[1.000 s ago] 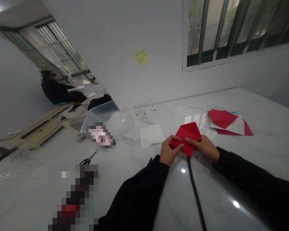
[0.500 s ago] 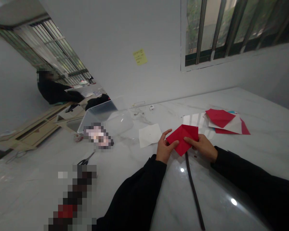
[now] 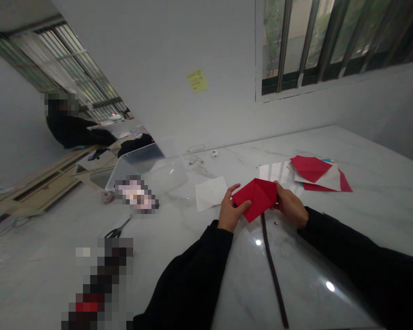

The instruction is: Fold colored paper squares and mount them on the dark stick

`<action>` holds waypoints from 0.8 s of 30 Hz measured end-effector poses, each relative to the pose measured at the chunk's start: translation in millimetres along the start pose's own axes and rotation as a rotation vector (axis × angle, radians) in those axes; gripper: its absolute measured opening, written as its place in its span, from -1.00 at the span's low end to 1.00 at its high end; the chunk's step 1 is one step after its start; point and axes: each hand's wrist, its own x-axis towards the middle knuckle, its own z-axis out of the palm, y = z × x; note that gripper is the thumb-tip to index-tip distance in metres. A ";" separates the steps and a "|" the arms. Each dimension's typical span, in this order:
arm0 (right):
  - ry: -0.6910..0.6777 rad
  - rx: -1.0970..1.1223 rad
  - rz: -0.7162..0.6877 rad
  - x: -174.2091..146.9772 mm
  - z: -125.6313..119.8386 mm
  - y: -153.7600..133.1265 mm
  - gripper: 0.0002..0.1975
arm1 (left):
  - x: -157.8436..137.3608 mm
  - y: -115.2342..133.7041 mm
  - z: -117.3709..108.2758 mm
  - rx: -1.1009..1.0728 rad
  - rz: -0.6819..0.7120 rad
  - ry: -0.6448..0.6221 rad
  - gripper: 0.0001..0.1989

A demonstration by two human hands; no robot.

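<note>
A folded piece of red paper [image 3: 258, 197] with creases meeting near its top is held up over the white table. My left hand [image 3: 231, 211] pinches its left side, thumb on the front face and fingers behind. At the right edge, my right hand [image 3: 289, 205] grips the paper, its fingertips partly hidden behind it. From beneath the paper a long, thin dark stick [image 3: 272, 270] runs toward the table's near side; whether the two are joined I cannot tell. Just left of my left hand lies a sheet of white paper [image 3: 210, 193].
Red, white and blue papers [image 3: 311, 169] lie stacked at the right. Scissors [image 3: 116, 230] rest at the left, near a blurred pink item [image 3: 136, 196] and a clear plastic bin [image 3: 134, 162]. A yellow note [image 3: 197, 81] is on the wall. Another person [image 3: 74, 126] sits far left.
My right thumb has moved off the front of the red paper to its right edge. The whole view has shifted slightly, so things appear a little farther left.
</note>
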 end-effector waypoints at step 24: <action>-0.142 -0.198 -0.016 -1.4 0.2 4.2 -0.49 | -1.3 -1.6 1.3 -0.022 -0.039 -0.036 -0.43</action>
